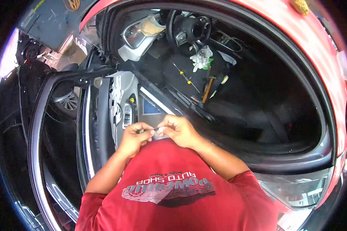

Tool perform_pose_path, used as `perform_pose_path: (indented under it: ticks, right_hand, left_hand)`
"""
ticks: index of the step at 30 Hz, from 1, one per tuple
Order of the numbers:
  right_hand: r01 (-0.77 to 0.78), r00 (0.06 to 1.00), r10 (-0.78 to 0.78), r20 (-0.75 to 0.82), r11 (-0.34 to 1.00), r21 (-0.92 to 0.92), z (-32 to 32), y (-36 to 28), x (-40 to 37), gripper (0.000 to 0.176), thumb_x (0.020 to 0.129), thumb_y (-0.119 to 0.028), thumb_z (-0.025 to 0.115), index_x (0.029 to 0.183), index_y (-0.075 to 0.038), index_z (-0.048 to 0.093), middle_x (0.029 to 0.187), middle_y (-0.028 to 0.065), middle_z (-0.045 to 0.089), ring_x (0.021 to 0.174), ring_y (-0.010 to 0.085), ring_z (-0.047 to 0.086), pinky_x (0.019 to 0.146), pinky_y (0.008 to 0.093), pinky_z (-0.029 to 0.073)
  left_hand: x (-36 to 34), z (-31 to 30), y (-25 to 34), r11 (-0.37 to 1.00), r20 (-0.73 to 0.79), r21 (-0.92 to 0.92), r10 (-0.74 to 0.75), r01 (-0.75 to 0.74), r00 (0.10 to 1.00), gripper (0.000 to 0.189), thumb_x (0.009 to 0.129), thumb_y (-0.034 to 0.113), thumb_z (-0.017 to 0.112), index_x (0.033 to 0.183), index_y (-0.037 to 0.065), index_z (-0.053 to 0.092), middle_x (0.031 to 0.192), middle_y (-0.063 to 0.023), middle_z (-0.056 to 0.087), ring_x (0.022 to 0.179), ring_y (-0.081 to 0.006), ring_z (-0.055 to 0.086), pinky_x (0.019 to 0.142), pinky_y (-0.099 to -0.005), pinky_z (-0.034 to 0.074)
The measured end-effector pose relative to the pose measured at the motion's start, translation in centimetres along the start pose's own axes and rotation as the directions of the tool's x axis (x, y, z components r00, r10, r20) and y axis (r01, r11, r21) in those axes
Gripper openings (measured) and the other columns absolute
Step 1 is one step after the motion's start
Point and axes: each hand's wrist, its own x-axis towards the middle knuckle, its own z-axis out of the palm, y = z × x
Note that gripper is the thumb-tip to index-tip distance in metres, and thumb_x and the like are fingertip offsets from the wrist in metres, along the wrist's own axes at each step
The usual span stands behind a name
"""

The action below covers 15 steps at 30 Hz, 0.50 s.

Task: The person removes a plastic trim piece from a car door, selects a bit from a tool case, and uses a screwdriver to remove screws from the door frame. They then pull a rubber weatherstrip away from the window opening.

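My left hand (137, 138) and my right hand (176, 130) meet in front of my chest. Between their fingertips is a small, thin dark piece (156, 129), pinched from both sides. It is too small for me to tell its kind. Just beyond my left hand is the grey inner door panel (127, 86) with its window switch panel (128, 115). The door stands open on my left, and past my hands lies the light door sill strip (158, 101).
On the dark car floor lie a yellow-and-black screwdriver (185, 78), a wooden-handled hammer (208, 89) and crumpled plastic (201, 59). The steering wheel (189, 30) is at the top. The red car body (297, 42) curves along the right.
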Motion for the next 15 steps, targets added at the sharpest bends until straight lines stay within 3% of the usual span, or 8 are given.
perform_pose_path:
  ticks: [2, 3, 5, 7, 9, 12, 14, 15]
  right_hand:
    - [0.134, 0.99, -0.123, 0.068, 0.972, -0.192, -0.1, -0.6, -0.3, 0.008, 0.105, -0.002, 0.069, 0.112, 0.001, 0.069, 0.1, 0.0079, 0.078, 0.095, 0.0148, 0.075, 0.085, 0.0318, 0.061]
    - [0.132, 0.99, -0.122, 0.064, 0.972, -0.193, -0.1, -0.3, -0.2, 0.008, 0.105, -0.002, 0.069, 0.112, 0.001, 0.069, 0.1, 0.0079, 0.078, 0.095, 0.0148, 0.075, 0.085, 0.0318, 0.061]
    - [0.08, 0.996, -0.08, 0.029, 0.997, 0.0, -0.1, 0.8, 0.0, 0.008, 0.104, -0.002, 0.07, 0.111, 0.001, 0.068, 0.102, 0.0091, 0.078, 0.096, 0.0159, 0.076, 0.087, 0.0326, 0.061]
    - [0.031, 0.999, -0.032, 0.016, 0.999, 0.02, -0.3, 1.5, 0.3, 0.007, 0.104, -0.002, 0.07, 0.11, 0.001, 0.068, 0.101, 0.009, 0.078, 0.096, 0.0161, 0.076, 0.087, 0.0327, 0.061]
    - [-0.02, 1.0, 0.02, 0.003, 0.999, 0.043, -0.3, 2.1, 0.3, 0.007, 0.104, -0.002, 0.069, 0.11, 0.001, 0.068, 0.101, 0.0089, 0.078, 0.096, 0.0162, 0.076, 0.087, 0.0328, 0.062]
    - [-0.01, 1.0, 0.011, -0.024, 0.998, 0.062, -0.1, 1.9, 0.0, 0.007, 0.105, -0.003, 0.069, 0.11, 0.002, 0.068, 0.101, 0.0101, 0.078, 0.094, 0.0172, 0.077, 0.085, 0.0332, 0.063]
    - [0.196, 0.981, -0.187, 0.057, 0.938, -0.287, 0.1, 0.7, -0.4, 0.004, 0.11, 0.002, 0.061, 0.11, 0.003, 0.065, 0.1, 0.012, 0.077, 0.093, 0.0187, 0.077, 0.085, 0.035, 0.064]
    - [0.196, 0.981, -0.188, 0.058, 0.937, -0.289, -0.1, 0.6, -0.3, 0.004, 0.11, 0.002, 0.061, 0.11, 0.003, 0.065, 0.1, 0.012, 0.077, 0.093, 0.0187, 0.077, 0.085, 0.035, 0.064]
  left_hand:
    - [0.2, -0.7, 0.1, 0.907, 0.175, -0.282, -0.273, 0.314, 0.946, 0.006, 0.098, 0.004, 0.079, 0.101, 0.003, 0.074, 0.083, -0.0043, 0.073, 0.069, -0.008, 0.063, 0.054, -0.0218, 0.042]
    - [0.3, -0.8, 0.3, 0.901, 0.201, -0.287, -0.276, 0.326, 0.94, 0.006, 0.1, 0.004, 0.077, 0.099, 0.004, 0.072, 0.08, -0.0027, 0.07, 0.069, -0.0102, 0.065, 0.055, -0.0213, 0.042]
    - [0.3, -0.5, 0.3, 0.912, 0.181, -0.28, -0.258, 0.301, 0.949, 0.005, 0.099, 0.004, 0.078, 0.099, 0.003, 0.072, 0.081, -0.0026, 0.071, 0.069, -0.0094, 0.065, 0.056, -0.0214, 0.044]
    - [0.5, -0.3, -0.2, 0.923, 0.157, -0.273, -0.235, 0.271, 0.959, 0.005, 0.099, 0.004, 0.078, 0.099, 0.003, 0.073, 0.083, -0.0025, 0.072, 0.07, -0.0086, 0.065, 0.057, -0.0215, 0.045]
    - [0.5, -0.1, -1.3, 0.995, 0.06, 0.097, 0.019, -0.025, 0.998, 0.004, 0.099, 0.004, 0.078, 0.099, 0.002, 0.074, 0.086, -0.002, 0.073, 0.074, -0.0079, 0.067, 0.062, -0.0233, 0.049]
    - [0.1, -0.4, -0.3, 0.989, 0.069, 0.024, -0.145, 0.143, 0.987, 0.005, 0.098, 0.005, 0.079, 0.099, 0.002, 0.076, 0.088, -0.0012, 0.074, 0.078, -0.0081, 0.068, 0.066, -0.0255, 0.051]
    - [0.1, -0.8, -0.3, 0.99, 0.09, 0.032, -0.138, 0.135, 0.986, 0.005, 0.097, 0.005, 0.08, 0.099, 0.002, 0.076, 0.088, -0.0011, 0.074, 0.078, -0.0094, 0.069, 0.067, -0.0274, 0.052]
    - [0.1, -0.8, -0.1, 0.991, 0.109, 0.043, -0.131, 0.127, 0.985, 0.006, 0.097, 0.005, 0.08, 0.099, 0.002, 0.076, 0.088, -0.001, 0.075, 0.079, -0.0108, 0.069, 0.067, -0.0294, 0.053]
